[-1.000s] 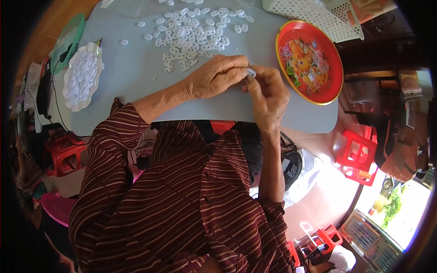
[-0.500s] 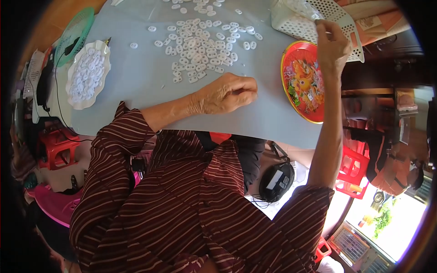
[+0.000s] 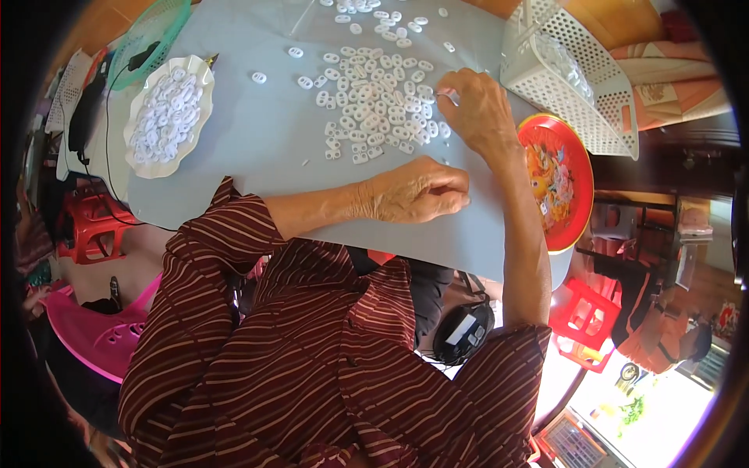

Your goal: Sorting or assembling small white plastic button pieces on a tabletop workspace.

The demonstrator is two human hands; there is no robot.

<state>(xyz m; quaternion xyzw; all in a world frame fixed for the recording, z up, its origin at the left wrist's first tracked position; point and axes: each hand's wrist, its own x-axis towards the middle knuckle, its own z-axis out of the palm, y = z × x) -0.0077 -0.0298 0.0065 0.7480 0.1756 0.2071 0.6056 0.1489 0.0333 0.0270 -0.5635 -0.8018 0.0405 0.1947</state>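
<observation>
Small white oval plastic pieces (image 3: 374,97), each with two openings, lie in a loose heap on the grey-blue table (image 3: 257,132). My left hand (image 3: 417,191) rests near the table's front edge, its fingers curled closed; what they hold, if anything, is hidden. At the heap's right side, my right hand (image 3: 477,109) hovers with bent fingers, thumb and forefinger apart, and no piece visible between them. Partly behind my right forearm is a round red tray (image 3: 577,187) with a flower pattern and a small white piece on it.
A scalloped white dish (image 3: 199,82) full of similar pieces stands at the left, near a green mesh basket (image 3: 168,39). At the far right, a white perforated basket (image 3: 616,129) holds clear plastic bags. Red stools (image 3: 581,312) and a pink chair (image 3: 86,327) flank the table.
My right hand has come left and down from the white basket to the heap's right side. My left hand stays curled near the front edge. The whole view has shifted slightly.
</observation>
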